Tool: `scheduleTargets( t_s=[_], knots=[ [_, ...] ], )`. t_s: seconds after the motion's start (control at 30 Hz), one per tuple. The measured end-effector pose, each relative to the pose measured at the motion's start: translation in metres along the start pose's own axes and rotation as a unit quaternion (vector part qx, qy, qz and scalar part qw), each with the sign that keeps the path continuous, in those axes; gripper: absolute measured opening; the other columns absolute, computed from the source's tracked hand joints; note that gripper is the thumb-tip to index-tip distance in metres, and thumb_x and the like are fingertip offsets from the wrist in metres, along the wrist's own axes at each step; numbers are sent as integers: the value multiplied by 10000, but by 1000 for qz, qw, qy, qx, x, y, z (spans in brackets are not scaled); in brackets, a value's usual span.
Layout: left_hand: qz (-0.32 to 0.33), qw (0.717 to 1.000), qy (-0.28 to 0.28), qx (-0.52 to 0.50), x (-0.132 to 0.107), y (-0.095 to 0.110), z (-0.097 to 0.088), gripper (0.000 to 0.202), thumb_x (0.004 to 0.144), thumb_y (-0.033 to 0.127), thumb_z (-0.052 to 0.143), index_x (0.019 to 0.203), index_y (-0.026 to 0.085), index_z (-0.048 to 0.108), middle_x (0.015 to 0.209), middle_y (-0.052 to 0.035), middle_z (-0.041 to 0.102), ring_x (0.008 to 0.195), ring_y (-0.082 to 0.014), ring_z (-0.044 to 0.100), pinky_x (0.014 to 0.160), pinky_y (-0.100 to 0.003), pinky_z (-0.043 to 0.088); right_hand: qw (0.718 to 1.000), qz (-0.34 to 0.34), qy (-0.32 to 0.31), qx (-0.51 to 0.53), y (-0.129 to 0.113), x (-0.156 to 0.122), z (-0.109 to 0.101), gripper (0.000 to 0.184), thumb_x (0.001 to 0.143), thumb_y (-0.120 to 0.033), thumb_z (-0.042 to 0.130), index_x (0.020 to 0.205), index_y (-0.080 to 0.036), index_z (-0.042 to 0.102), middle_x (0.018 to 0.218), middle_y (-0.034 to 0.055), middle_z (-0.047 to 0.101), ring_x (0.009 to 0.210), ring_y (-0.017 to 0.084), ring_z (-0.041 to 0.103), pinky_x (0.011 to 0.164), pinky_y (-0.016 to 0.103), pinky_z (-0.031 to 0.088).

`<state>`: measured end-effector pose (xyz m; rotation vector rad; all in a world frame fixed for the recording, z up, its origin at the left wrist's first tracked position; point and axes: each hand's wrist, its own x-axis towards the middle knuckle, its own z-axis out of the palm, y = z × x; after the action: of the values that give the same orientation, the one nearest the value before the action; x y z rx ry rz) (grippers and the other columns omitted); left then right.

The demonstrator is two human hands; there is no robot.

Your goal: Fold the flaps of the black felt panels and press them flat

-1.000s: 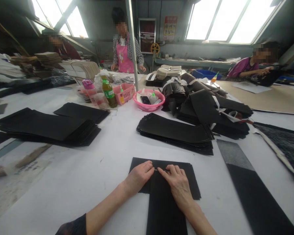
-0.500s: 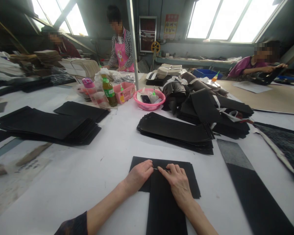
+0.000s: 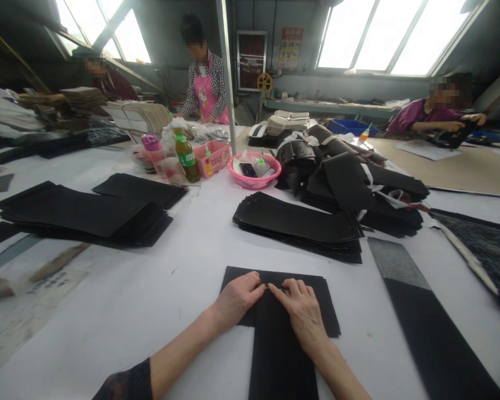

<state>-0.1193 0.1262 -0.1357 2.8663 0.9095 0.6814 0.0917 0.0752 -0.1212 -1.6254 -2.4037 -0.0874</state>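
Observation:
A T-shaped black sheet (image 3: 283,344) lies flat on the white table (image 3: 150,311) right in front of me. My left hand (image 3: 236,299) and my right hand (image 3: 302,314) rest on its upper part, fingertips almost meeting. Both pinch a small thin pale thing (image 3: 270,288) between them; I cannot make out what it is. The fingers of both hands are curled and pressed together.
Stacks of black sheets lie at the left (image 3: 83,214) and centre right (image 3: 300,225), with a heap of black pieces (image 3: 345,178) behind. A pink bowl (image 3: 254,169), pink box (image 3: 211,158) and green bottle (image 3: 185,156) stand mid-table. A long dark strip (image 3: 429,322) lies at right. Three people work at the far sides.
My hands have stayed in place on the black sheet. The person in the pink apron at the back has turned and shifted slightly to the left.

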Motion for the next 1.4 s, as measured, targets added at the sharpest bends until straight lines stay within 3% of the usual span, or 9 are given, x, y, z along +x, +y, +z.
scheduleTargets(
  t_s=[0.3,0.5,0.8,0.9,1.0,1.4],
  knots=[
    [-15,1000,18,21,3,4,2,141,952,106,447,948,145,583,979,-76,556,989,-216,570,844,-365,543,1000,-1,22,6,0,-2,4,456,921,-104,525,1299,-360,522,1036,49,552,924,196,508,753,324,381],
    [-41,998,36,7,2,5,4,141,949,108,447,951,150,582,972,-68,561,975,-214,576,846,-363,542,999,12,47,24,0,-4,5,408,923,-76,493,1280,-270,537,1036,57,568,908,193,505,761,327,378],
    [-66,997,20,-45,-2,3,0,220,982,105,332,1083,143,524,1107,-90,540,1060,-209,539,899,-353,516,997,17,59,49,0,-5,7,319,921,-89,517,1165,-273,610,1036,55,559,927,192,497,772,323,360],
    [-70,996,23,-45,-2,4,2,228,1004,181,348,1137,173,533,1056,-65,541,997,-191,547,859,-321,515,997,17,61,53,1,-4,7,328,919,-89,521,1169,-279,612,1036,56,554,932,189,497,775,321,361],
    [-74,996,16,-48,-1,5,3,208,1006,225,382,1073,193,577,998,-42,533,935,-170,543,832,-290,503,997,19,55,55,0,-4,7,331,920,-93,521,1175,-285,608,1042,56,550,938,191,494,777,321,361],
    [-62,998,3,4,3,6,2,194,995,205,399,1033,181,588,954,-49,505,903,-187,513,791,-318,496,997,37,53,38,1,-5,11,279,925,-88,486,1136,-241,584,1034,46,571,908,191,500,778,323,356]
  ],
)
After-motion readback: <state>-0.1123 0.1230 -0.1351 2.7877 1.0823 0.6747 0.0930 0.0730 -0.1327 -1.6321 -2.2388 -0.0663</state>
